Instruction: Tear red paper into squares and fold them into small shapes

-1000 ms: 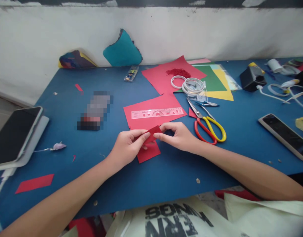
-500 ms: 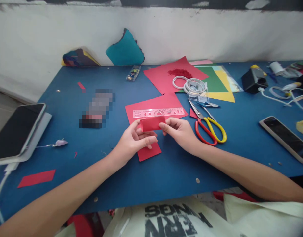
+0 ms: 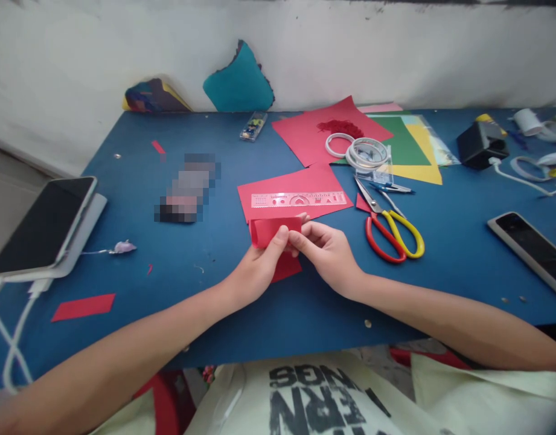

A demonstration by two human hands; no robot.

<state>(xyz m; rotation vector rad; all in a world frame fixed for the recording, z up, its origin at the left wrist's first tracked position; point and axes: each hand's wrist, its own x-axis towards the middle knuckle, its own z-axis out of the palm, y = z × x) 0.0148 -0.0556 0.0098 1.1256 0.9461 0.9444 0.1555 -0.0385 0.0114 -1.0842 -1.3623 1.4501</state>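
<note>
Between both hands, above the table, is a folded piece of red paper [image 3: 269, 229] with a rounded loop at its left end. My left hand [image 3: 258, 266] is closed around its lower side, the thumb pressed on the front. My right hand [image 3: 322, 246] pinches its right end, with the thumb beside the left thumb. Under the hands lies a red paper strip [image 3: 287, 269], partly hidden. Just beyond is a red sheet [image 3: 253, 187] with a clear ruler [image 3: 300, 200] on it. Scissors with red and yellow handles [image 3: 386, 232] rest to the right of my right hand.
Tape rolls [image 3: 368, 153] and red string [image 3: 340, 127] sit on coloured sheets at the back. A phone [image 3: 42, 226] lies at left, with a red strip [image 3: 84, 307] near it. Another phone-like device [image 3: 531, 251] lies at right, below a black box [image 3: 481, 145].
My left thumb has moved up onto the front of the folded red paper, and my left hand has closed on it. The whole view has shifted slightly.
</note>
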